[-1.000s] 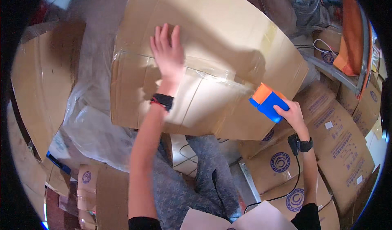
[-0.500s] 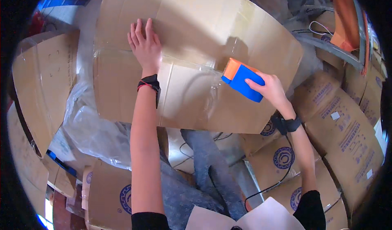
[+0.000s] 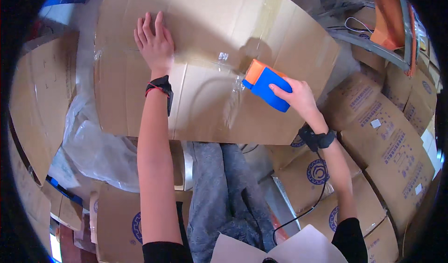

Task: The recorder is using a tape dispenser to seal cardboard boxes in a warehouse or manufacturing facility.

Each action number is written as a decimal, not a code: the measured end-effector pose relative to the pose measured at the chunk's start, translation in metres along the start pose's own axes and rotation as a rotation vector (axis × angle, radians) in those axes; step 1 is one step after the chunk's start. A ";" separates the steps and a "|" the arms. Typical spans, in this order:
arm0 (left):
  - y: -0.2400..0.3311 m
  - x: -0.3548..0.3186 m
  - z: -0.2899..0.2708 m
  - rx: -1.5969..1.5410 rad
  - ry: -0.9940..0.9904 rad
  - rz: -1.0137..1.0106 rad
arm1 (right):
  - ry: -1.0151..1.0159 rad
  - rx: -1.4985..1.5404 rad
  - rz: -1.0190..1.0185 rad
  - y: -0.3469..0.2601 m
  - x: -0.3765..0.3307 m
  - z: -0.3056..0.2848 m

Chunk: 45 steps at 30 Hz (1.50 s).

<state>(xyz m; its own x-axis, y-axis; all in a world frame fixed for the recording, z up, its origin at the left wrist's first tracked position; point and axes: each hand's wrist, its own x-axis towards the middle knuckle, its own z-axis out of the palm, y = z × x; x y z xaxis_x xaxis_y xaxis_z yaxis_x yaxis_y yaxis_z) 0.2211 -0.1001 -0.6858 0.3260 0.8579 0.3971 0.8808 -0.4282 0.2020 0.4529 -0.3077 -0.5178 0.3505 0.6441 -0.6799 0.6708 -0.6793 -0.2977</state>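
A large brown cardboard box lies before me, with clear tape along its seam and down its near side. My left hand rests flat on its upper left part, fingers spread and pointing away from me. My right hand grips a blue and orange tape dispenser, the thumb across its blue side. The dispenser's orange end points left and sits at or just above the seam. Whether it touches the cardboard I cannot tell.
Printed cardboard boxes are stacked on the right, with more boxes at the lower left. Crumpled clear plastic sheeting hangs left of the large box. A grey metal frame with an orange part stands at the upper right.
The whole view has shifted a little, so box and hands appear further left and up. Both hands keep nearly the same places on the box. My legs show closer together.
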 end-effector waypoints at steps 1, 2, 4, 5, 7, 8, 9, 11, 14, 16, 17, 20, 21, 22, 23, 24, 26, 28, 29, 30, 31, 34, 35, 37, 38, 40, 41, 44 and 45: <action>0.000 0.000 -0.001 -0.014 -0.027 -0.012 | 0.006 0.028 -0.012 -0.001 -0.001 0.000; 0.001 0.000 -0.002 -0.031 -0.058 -0.023 | 0.011 0.056 -0.019 -0.002 -0.002 -0.001; 0.002 0.002 -0.002 -0.019 -0.056 -0.018 | 0.010 0.013 -0.006 -0.003 -0.005 -0.003; 0.002 0.002 -0.003 0.017 -0.096 -0.026 | -0.003 -0.033 -0.010 -0.004 -0.005 -0.004; 0.001 0.002 -0.004 0.005 -0.054 -0.031 | 0.013 -0.005 -0.014 -0.005 -0.005 -0.006; 0.001 0.001 -0.005 0.012 -0.101 -0.045 | 0.019 0.029 -0.016 -0.006 -0.004 -0.006; 0.001 0.000 -0.005 0.012 -0.069 -0.042 | 0.010 0.027 -0.021 -0.007 -0.003 -0.006; 0.001 -0.002 -0.003 0.020 -0.117 -0.044 | -0.044 0.028 0.078 -0.009 -0.001 -0.007; 0.000 -0.004 0.000 0.026 -0.060 -0.045 | -0.018 0.015 0.043 -0.008 -0.001 -0.006; -0.001 -0.003 0.000 0.027 -0.029 -0.033 | -0.020 0.015 0.001 -0.004 0.001 -0.007; -0.002 -0.002 -0.001 0.046 -0.061 -0.004 | -0.013 0.019 -0.014 -0.001 0.000 -0.007; 0.001 0.002 -0.006 0.060 -0.065 0.015 | -0.088 0.155 -0.055 0.010 0.000 -0.011; 0.006 0.003 -0.007 0.061 0.007 0.044 | -0.088 0.169 -0.085 0.013 0.001 -0.012; 0.013 0.002 -0.009 0.075 -0.036 0.000 | -0.120 0.227 -0.095 0.017 0.001 -0.013; 0.020 -0.001 -0.010 0.108 -0.089 -0.082 | -0.156 0.290 -0.120 0.020 0.004 -0.012; 0.036 -0.009 -0.010 0.132 -0.058 -0.067 | -0.172 0.280 -0.154 0.023 0.007 -0.010; 0.078 -0.024 -0.005 0.055 -0.135 -0.190 | -0.121 0.188 -0.207 0.033 0.013 -0.009; 0.090 -0.030 -0.004 0.052 -0.056 -0.229 | -0.109 0.299 -0.310 0.041 0.019 -0.003; 0.103 -0.039 -0.002 0.043 -0.104 -0.276 | -0.130 0.289 -0.307 0.048 0.021 -0.003; 0.114 -0.046 -0.001 0.045 -0.099 -0.261 | -0.149 0.276 -0.303 0.053 0.023 -0.004; 0.120 -0.050 0.000 0.043 -0.079 -0.241 | -0.151 0.371 -0.343 0.057 0.025 -0.001; 0.126 -0.051 0.004 0.040 -0.048 -0.218 | -0.151 0.354 -0.321 0.058 0.030 0.006; 0.128 -0.053 0.004 0.048 -0.065 -0.243 | -0.147 0.345 -0.314 0.060 0.030 0.007; 0.128 -0.053 0.005 0.037 -0.037 -0.237 | -0.159 0.333 -0.295 0.062 0.031 0.009; 0.128 -0.052 0.006 0.041 -0.065 -0.250 | -0.161 0.330 -0.286 0.062 0.032 0.009; 0.127 -0.052 0.006 0.027 -0.019 -0.239 | -0.151 0.358 -0.295 0.062 0.033 0.012; 0.126 -0.053 0.006 0.028 -0.021 -0.239 | -0.139 0.379 -0.317 0.062 0.032 0.013; 0.126 -0.053 0.007 0.034 -0.016 -0.244 | -0.121 0.406 -0.298 0.070 0.025 0.011; 0.126 -0.053 0.007 0.040 -0.033 -0.251 | -0.121 0.404 -0.294 0.079 0.021 0.007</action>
<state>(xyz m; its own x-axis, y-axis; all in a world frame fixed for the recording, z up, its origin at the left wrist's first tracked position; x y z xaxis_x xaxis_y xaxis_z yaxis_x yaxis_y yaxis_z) 0.3170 -0.1974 -0.6882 0.1056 0.9451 0.3093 0.9484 -0.1892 0.2544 0.5085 -0.3499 -0.5600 0.0907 0.7991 -0.5943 0.4153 -0.5727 -0.7068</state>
